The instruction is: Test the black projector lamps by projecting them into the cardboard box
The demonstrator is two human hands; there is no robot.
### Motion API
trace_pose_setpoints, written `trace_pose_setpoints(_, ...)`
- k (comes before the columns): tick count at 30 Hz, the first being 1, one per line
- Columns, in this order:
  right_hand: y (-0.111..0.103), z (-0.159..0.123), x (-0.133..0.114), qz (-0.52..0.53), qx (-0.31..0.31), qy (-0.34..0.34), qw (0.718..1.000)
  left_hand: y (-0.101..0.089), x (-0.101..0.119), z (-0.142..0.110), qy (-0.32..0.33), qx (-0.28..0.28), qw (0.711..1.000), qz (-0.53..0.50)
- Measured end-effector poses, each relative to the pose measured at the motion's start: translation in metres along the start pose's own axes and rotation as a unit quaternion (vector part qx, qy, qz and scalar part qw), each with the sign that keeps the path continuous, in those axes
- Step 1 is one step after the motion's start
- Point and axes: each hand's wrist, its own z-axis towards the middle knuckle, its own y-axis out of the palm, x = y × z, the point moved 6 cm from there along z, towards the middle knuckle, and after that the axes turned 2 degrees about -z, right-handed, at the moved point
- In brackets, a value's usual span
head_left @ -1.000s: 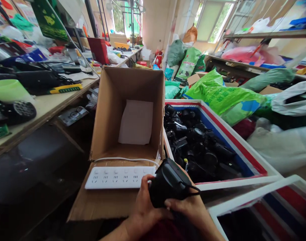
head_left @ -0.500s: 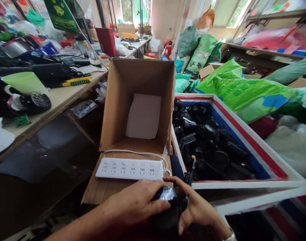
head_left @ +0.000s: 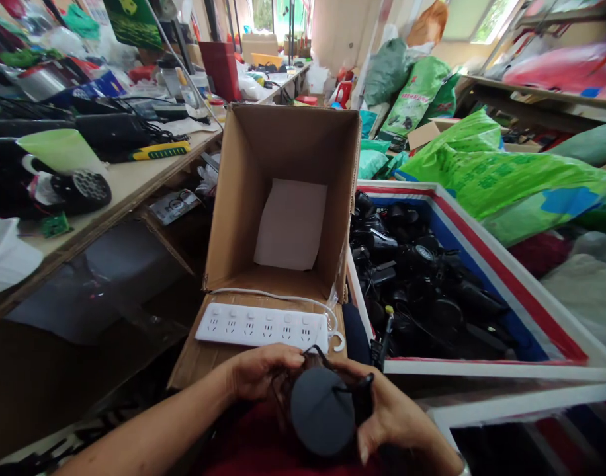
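Observation:
A black device with a round dark grey face (head_left: 323, 413) is held low in front of me, its flat disc turned up toward the camera. My right hand (head_left: 397, 413) is closed around its right side, with the thumb low and fingers along the top. At its upper left, my left hand (head_left: 263, 370) is closed with fingertips at a thin dark cord; what lies under these fingers is partly hidden. Just beyond my hands, a white power strip (head_left: 263, 327) rests on the flap of an open cardboard box (head_left: 283, 125), which has a paper sheet (head_left: 290, 225) inside.
To the right stands a white-framed bin (head_left: 511, 271) piled with black devices (head_left: 427, 291). Green sacks (head_left: 506, 172) lie behind it. Along the left runs a cluttered workbench (head_left: 134, 178) with a yellow-handled cutter (head_left: 161, 151) and a green cup (head_left: 59, 155).
The device has been turned so its round grey face now shows. My left hand has shifted left, from over its top to its upper left edge. The view has moved slightly.

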Motion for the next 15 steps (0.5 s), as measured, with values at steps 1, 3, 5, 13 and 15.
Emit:
trace_pose_setpoints(1, -0.011, -0.002, -0.002, -0.058, 0.007, -0.007, 0.998, 0.004, 0.002, -0.003, 0.004, -0.020, 1.000, 0.000)
trace_pose_setpoints(3, -0.037, -0.003, -0.005, -0.189, 0.040, 0.000, 0.981, 0.013, 0.005, -0.010, 0.012, -0.052, 0.998, 0.020)
trace_pose_setpoints(5, -0.063, -0.004, -0.001, -0.296, 0.077, 0.038, 0.951, 0.023, 0.010, -0.016, 0.024, -0.068, 0.996, 0.050)
trace_pose_setpoints(13, -0.077, -0.005, 0.028, -0.338, 0.055, 0.074, 0.937, 0.039, 0.050, -0.066, 0.076, 0.050, 0.980, 0.176)
trace_pose_setpoints(15, -0.078, -0.006, 0.032, -0.327, 0.054, 0.076, 0.940, 0.039, 0.063, -0.078, 0.098, 0.079, 0.974, 0.187)
